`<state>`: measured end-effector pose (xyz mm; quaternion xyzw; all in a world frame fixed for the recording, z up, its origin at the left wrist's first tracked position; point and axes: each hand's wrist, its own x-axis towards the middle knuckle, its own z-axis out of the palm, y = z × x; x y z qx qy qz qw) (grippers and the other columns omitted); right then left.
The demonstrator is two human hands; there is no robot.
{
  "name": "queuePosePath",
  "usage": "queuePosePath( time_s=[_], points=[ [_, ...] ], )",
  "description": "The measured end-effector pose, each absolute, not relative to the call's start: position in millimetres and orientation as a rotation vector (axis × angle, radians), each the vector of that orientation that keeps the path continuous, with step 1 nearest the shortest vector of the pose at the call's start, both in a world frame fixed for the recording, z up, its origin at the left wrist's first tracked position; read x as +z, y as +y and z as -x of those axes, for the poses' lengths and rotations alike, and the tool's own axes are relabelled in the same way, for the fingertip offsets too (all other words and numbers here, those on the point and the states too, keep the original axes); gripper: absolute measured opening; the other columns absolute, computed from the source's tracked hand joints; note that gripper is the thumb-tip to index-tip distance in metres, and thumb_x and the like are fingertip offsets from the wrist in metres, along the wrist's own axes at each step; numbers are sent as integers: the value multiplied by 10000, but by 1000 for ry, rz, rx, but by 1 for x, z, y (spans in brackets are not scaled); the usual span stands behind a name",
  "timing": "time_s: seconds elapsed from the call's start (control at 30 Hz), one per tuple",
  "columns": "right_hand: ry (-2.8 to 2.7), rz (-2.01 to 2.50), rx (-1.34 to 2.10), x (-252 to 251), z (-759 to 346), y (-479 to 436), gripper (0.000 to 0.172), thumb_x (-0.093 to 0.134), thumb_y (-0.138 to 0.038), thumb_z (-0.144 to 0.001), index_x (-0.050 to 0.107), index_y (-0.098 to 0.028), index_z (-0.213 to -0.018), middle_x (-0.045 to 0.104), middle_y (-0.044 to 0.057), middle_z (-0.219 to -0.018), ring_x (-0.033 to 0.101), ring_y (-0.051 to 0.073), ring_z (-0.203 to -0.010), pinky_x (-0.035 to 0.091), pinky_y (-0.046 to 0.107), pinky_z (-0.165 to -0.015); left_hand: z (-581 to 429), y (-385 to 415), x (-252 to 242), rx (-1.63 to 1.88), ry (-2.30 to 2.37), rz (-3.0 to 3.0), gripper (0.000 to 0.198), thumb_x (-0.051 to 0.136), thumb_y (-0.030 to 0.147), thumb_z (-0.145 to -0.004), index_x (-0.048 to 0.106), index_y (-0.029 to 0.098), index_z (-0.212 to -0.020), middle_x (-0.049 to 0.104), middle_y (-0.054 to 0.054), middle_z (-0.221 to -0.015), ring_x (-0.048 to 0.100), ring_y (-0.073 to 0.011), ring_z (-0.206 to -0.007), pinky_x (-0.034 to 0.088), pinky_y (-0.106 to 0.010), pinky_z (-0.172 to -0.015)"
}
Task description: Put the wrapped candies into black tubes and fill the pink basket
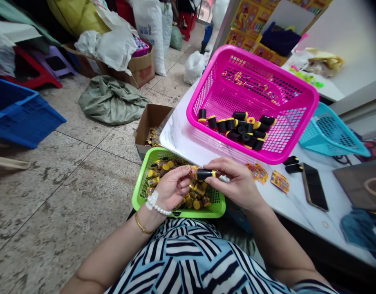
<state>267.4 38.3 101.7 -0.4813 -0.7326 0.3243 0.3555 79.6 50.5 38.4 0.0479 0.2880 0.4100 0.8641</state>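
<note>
My right hand (pixel 235 179) pinches a small black cylinder (pixel 202 174) by its yellow-rimmed end. In the fingertips of my left hand (pixel 172 187) is an orange-yellow printed label (pixel 193 171), touching the cylinder's other end. Whether it wraps round the cylinder or only lies against it, I cannot tell. Below both hands sits a green basket (pixel 135 200) with many cylinders covered in the same print. A pink basket (pixel 301 94) beyond my right hand holds several bare black cylinders (pixel 241 124). Flat printed labels (pixel 280 181) lie on the table to the right.
On the white table (pixel 178 130) are a phone (pixel 314 186), two black cylinders (pixel 292 164) and a light blue basket (pixel 332 130). A cardboard box (pixel 142 132) stands beyond the green basket. A blue crate (pixel 22 116) and a grey-green sack (pixel 113 100) are on the floor.
</note>
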Motion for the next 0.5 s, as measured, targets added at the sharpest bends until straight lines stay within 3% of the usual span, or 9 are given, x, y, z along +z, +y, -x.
queuePosePath(
  time_s=[0.17, 0.27, 0.5],
  points=[
    [-1993, 1278, 802, 100, -265, 39, 252, 686, -167, -802, 733, -212, -1045, 642, 28, -876, 574, 111, -659, 495, 273, -630, -80, 49, 33, 848, 634, -107, 252, 820, 204, -669, 626, 90, -781, 610, 21, -713, 323, 25, -379, 186, -102, -315],
    [-2037, 1292, 795, 99, -263, 42, 289, 681, -171, -805, 731, -210, -1087, 620, 12, -810, 575, 113, -657, 492, 273, -644, -80, 46, 33, 846, 673, -185, 284, 828, 266, -666, 621, 105, -776, 573, 42, -648, 316, 17, -365, 180, -116, -321],
    [-1955, 1316, 744, 88, -259, 40, 320, 664, -234, -855, 702, -251, -1172, 650, 32, -904, 592, 132, -744, 499, 273, -664, -74, 44, 31, 890, 838, -468, 337, 807, 399, -694, 606, 131, -735, 462, 63, -477, 345, -17, -369, 135, -140, -347]
  ],
)
